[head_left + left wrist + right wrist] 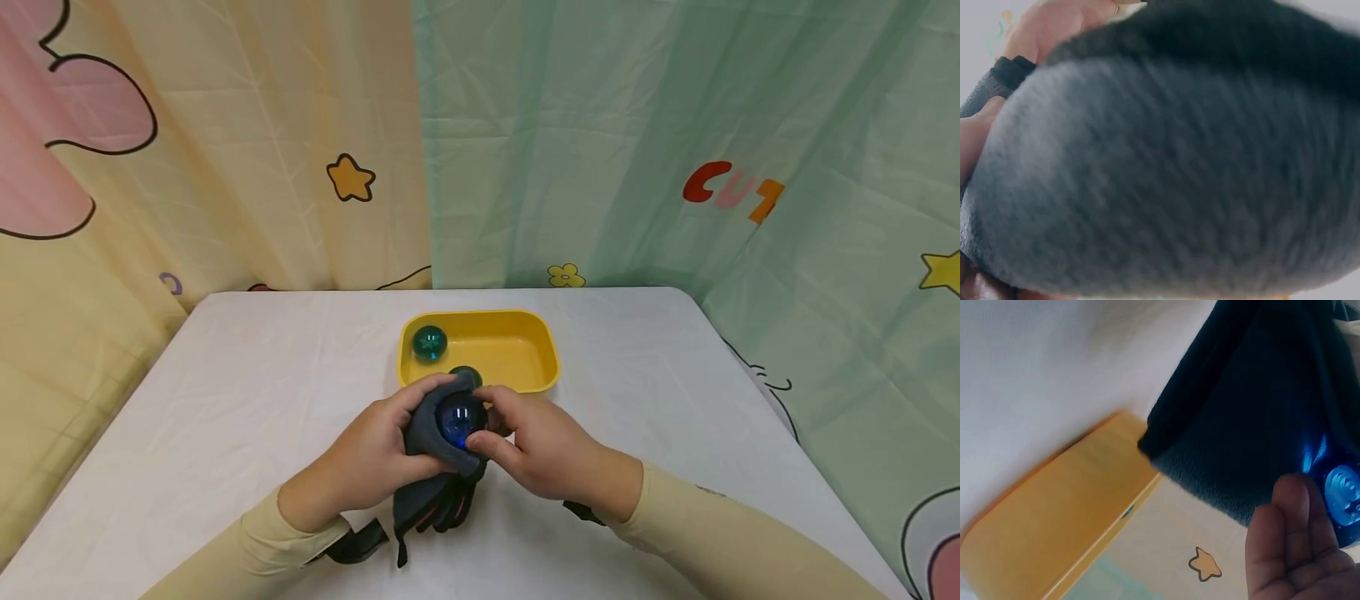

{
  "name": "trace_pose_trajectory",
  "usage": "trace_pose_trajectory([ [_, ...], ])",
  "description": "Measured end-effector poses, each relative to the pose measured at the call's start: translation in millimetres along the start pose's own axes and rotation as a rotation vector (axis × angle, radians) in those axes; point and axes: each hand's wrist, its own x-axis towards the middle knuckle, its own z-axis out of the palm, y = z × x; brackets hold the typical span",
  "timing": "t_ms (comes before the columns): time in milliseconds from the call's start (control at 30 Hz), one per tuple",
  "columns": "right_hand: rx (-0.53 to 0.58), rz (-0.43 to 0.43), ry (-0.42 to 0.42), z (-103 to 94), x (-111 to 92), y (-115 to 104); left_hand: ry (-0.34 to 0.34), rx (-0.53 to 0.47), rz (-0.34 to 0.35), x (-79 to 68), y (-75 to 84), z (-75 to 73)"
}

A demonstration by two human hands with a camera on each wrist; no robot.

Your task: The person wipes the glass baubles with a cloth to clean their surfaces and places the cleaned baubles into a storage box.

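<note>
A dark grey fuzzy glove [431,437], its black fingers hanging down, is gripped by my left hand [375,454] near its cuff. Between thumb and fingers, my right hand [551,446] holds a see-through blue ball [462,421] at the cuff's opening. Grey fabric curves partly round the ball. In the right wrist view, fingertips [1291,506] touch the shiny blue ball [1344,494] beside the cloth. Fuzzy glove fabric [1166,181] fills most of the left wrist view and hides much there.
Just beyond the hands, a yellow tray [517,385] stands on the white-covered table [300,367]. It holds a teal ball [430,342] at its left and a green ball [467,374] partly hidden by the glove. Patterned curtains [600,142] hang behind the table.
</note>
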Motion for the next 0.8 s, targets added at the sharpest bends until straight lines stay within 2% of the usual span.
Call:
trace_pose_trajectory([
  [133, -0.04, -0.088, -0.004, -1.1, -0.6, 0.5, 0.01, -0.026, -0.016, -0.6, 0.2, -1.8],
  [333, -0.336, -0.179, 0.018, -4.2, 0.1, 1.8, -0.003, -0.057, -0.025, -0.9, -0.2, -3.1],
  [400, -0.382, -0.184, 0.032, -4.3, 0.2, 3.0, -0.007, -0.052, -0.026, -0.8, -0.4, -2.7],
  [467, -0.328, -0.157, 0.02, -3.6, 0.7, 4.1, -0.009, -0.042, -0.021, -0.4, -0.8, -2.0],
  [667, 0.05, 0.012, -0.06, 1.3, 4.5, 8.4, -0.016, -0.002, -0.02, 1.2, -4.6, 0.2],
  [733, 0.096, 0.014, -0.061, 2.9, 5.5, 9.3, -0.011, 0.007, -0.019, 1.7, -5.8, 0.1],
  [800, 0.082, -0.009, -0.057, 3.2, 5.4, 9.3, -0.003, 0.011, -0.016, 1.9, -6.4, -0.4],
])
